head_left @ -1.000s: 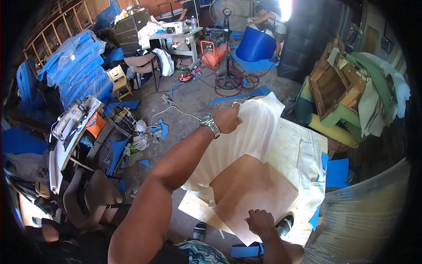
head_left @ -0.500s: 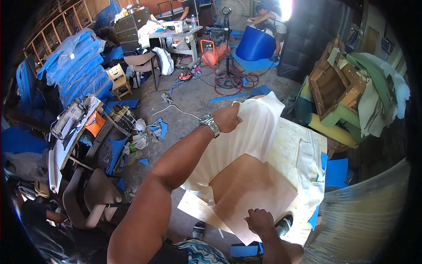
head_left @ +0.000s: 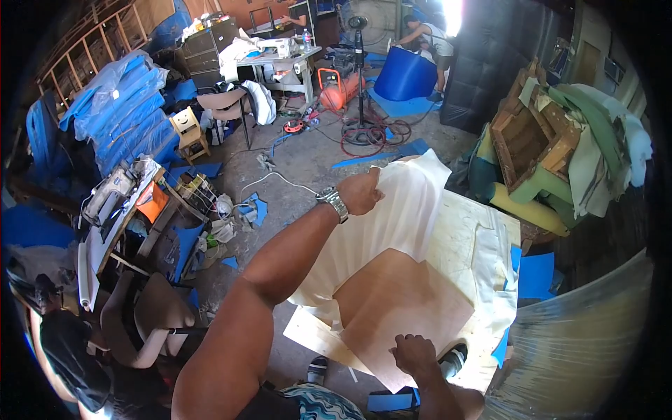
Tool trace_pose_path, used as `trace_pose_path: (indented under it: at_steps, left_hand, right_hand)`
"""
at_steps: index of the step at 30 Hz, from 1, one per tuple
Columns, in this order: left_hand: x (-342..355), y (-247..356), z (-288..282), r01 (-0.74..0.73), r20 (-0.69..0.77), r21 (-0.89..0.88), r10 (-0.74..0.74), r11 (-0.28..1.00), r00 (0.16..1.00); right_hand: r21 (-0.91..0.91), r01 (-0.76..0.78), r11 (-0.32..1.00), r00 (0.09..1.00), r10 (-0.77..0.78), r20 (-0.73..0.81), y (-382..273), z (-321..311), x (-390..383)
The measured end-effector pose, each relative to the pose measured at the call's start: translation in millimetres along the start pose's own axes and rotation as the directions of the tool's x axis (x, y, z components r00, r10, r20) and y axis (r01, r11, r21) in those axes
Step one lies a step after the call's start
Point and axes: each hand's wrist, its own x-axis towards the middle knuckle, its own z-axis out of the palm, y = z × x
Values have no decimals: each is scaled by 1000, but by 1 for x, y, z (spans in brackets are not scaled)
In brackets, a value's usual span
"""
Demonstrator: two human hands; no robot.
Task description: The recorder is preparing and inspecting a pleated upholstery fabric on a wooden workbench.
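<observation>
My left hand (head_left: 361, 193), with a metal watch on its wrist, reaches forward and is closed on the edge of a thin cream fabric (head_left: 413, 203). The fabric hangs in soft folds from this hand over a tan, stiff-looking sheet (head_left: 406, 301). My right hand (head_left: 416, 354) is curled closed above the near part of the tan sheet; whether anything is in its fingers is hidden. Beneath both sheets lies a pale plywood board (head_left: 458, 231), with more cream fabric (head_left: 498, 269) along its right side.
One foot (head_left: 453, 358) stands by the board near my right hand. A wooden furniture frame (head_left: 535, 140) with green padding is at the right. Ahead are a black stand (head_left: 360, 77), red hoses (head_left: 378, 136) and an orange compressor (head_left: 339, 89). Another person (head_left: 73, 350) is at lower left.
My hands and the fabric have barely moved. The person at lower left shows more in view, and the person by the blue curved piece at the back has shifted their arms.
</observation>
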Motion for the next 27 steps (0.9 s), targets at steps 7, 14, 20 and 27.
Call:
trace_pose_path:
  at_steps: [7, 14, 20, 27]
  left_hand:
    - [0, 0, 0, -14, -1, -12, 14, 1000, 1000]
    - [0, 1, 0, 7, -3, 16, -7, 1000, 1000]
    - [1, -3, 5, -23, -49, -2, 22, 1000, 999]
    - [1, -3, 6, -10, -49, 26, 11, 1000, 999]
  right_hand:
    - [1, 19, 1000, 1000, -19, -15, 1, 1, 1]
    - [-7, 19, 1000, 1000, -19, -18, 1, 1, 1]
    - [-12, 38, 999, 999, -38, -35, 2, 4, 1]
    - [-16, 27, 1000, 999, -27, -23, 2, 4, 3]
